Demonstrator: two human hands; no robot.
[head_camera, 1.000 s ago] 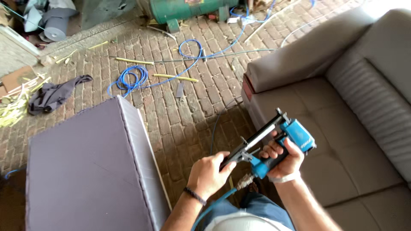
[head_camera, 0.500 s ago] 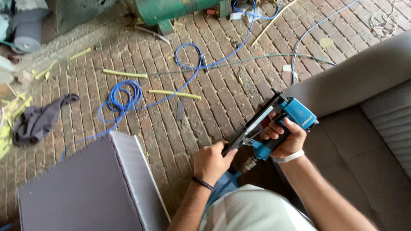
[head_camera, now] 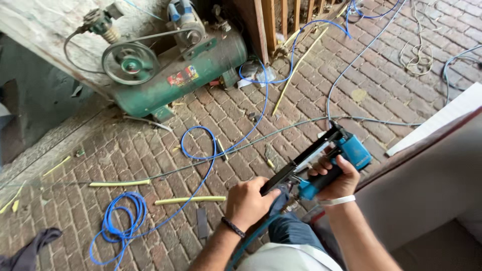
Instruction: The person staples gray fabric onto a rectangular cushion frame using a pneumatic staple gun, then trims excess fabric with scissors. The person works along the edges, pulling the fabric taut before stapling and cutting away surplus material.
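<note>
My right hand [head_camera: 337, 176] grips the blue staple gun [head_camera: 321, 163]; my left hand [head_camera: 247, 201] pinches its black magazine's end, reloading unfinished.

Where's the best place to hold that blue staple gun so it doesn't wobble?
Probably by the blue handle of the staple gun, wrapping fingers around it from underneath, as the right hand does. The handle is the thick, rounded part. The long black rail sticks out forward, so the left hand steadying its near end from the side helps.
</note>
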